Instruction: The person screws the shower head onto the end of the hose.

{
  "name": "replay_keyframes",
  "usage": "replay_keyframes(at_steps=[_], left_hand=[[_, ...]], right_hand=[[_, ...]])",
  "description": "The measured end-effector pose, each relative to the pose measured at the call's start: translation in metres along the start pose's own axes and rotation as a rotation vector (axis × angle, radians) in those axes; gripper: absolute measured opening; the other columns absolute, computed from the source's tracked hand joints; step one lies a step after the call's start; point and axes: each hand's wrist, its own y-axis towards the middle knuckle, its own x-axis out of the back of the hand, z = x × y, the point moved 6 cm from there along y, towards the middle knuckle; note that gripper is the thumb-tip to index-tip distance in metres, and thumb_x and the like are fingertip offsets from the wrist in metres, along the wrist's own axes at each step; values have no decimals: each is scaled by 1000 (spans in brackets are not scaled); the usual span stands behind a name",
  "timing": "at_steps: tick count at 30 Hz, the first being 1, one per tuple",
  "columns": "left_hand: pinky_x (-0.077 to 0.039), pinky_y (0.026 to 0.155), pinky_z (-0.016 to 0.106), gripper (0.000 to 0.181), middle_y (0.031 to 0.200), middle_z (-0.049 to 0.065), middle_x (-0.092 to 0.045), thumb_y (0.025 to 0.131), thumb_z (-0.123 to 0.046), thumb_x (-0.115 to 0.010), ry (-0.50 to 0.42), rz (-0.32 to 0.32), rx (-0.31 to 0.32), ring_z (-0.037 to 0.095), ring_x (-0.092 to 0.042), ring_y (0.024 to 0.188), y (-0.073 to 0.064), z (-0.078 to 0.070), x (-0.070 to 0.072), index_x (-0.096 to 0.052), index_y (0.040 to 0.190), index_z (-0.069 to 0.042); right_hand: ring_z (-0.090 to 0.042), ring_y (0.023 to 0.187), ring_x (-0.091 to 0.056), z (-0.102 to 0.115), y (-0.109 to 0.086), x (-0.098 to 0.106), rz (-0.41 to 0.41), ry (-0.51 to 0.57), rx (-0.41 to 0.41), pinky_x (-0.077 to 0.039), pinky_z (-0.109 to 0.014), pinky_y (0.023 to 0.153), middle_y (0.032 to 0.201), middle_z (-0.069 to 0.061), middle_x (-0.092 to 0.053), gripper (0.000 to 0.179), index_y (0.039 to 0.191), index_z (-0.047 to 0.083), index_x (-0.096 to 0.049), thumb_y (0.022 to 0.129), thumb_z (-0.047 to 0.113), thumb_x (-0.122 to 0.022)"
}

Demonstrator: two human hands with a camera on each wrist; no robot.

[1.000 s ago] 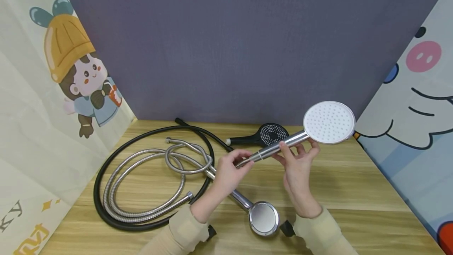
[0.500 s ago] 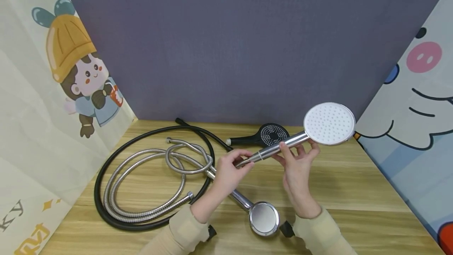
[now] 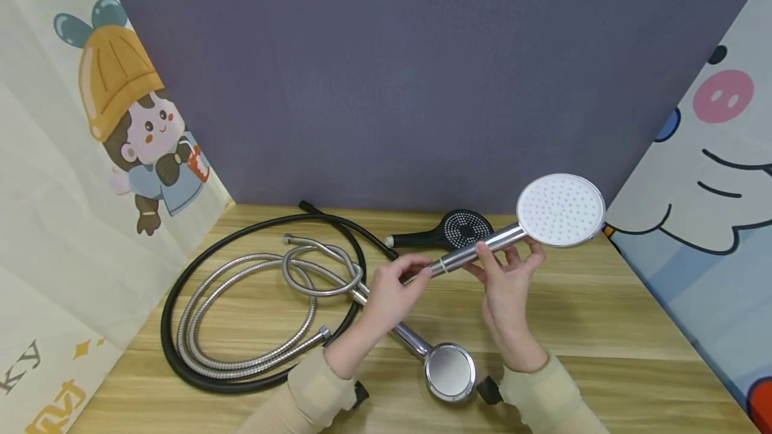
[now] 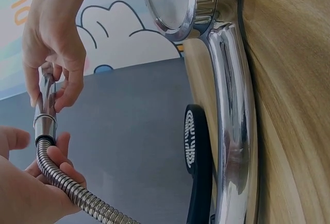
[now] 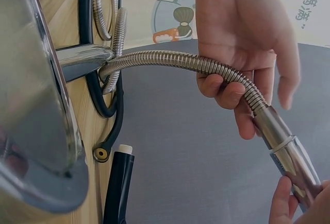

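Note:
A chrome shower head (image 3: 561, 210) with a round white spray face is raised above the table, tilted up to the right. My right hand (image 3: 508, 297) grips its handle from below, thumb along the near side. A ribbed metal shower hose (image 5: 165, 59) meets the lower end of the handle at a smooth nut (image 5: 271, 126). Curled around the hose just behind that nut are the fingers of my left hand (image 3: 389, 293); its thumb stands off the hose in both wrist views. The hose runs back down toward the coils on the table.
On the left lie coiled metal hose (image 3: 241, 370) and a black hose (image 3: 165, 327). A smaller chrome shower head (image 3: 449, 372) lies between my forearms. Behind my hands is a black shower head (image 3: 464, 228) near the grey back panel (image 3: 386, 86). Printed curtains flank the wooden table (image 3: 627, 327).
My left thumb and fingertips have shifted slightly up along the hose toward the nut. The shower head and my right hand have stayed nearly still.

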Motion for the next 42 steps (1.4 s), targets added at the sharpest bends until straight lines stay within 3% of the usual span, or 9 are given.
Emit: replay_keyframes(at_steps=[3,14,21,30,37,42], left_hand=[[-54,66,22,19,90,6,-71,88,-14,-64,15,-6,-21,10,-63,73,0,0,0,-68,106,-7],[-55,75,23,19,95,4,-71,86,-13,-68,-24,-9,-7,15,-66,83,1,5,-2,-68,104,-10],[-55,69,24,22,98,5,-70,83,-11,-71,-52,-20,31,20,-64,79,0,7,-2,-68,105,-9],[-55,66,25,21,96,14,-69,80,1,-71,-48,-42,9,24,-61,73,-5,-29,8,-67,100,1],[-52,60,22,24,90,2,-69,78,-6,-75,-29,-61,-22,16,-58,71,0,5,0,-70,100,-11],[-54,63,24,23,87,-2,-68,77,-6,-76,0,-72,-47,12,-58,73,0,3,0,-70,98,-14]], right_hand=[[-22,82,-66,0,0,0,3,-10,-4,-58,-37,66,107,-13,-48,72,130,19,-19,82,-11,-64],[-21,82,-66,0,0,0,4,-23,0,-58,-38,67,107,-12,-48,72,130,19,-18,83,-10,-63],[-21,82,-66,-1,1,0,5,-14,5,-58,-38,66,107,-13,-48,71,130,19,-19,83,-10,-63],[-22,82,-65,-1,1,-1,11,-6,6,-58,-37,66,108,-13,-48,72,130,19,-19,82,-11,-63],[-22,81,-66,0,1,-1,10,5,8,-58,-38,66,107,-13,-48,71,130,19,-20,82,-12,-63],[-22,80,-66,-1,1,-1,9,11,2,-58,-37,65,107,-13,-48,70,130,18,-20,82,-13,-62]])
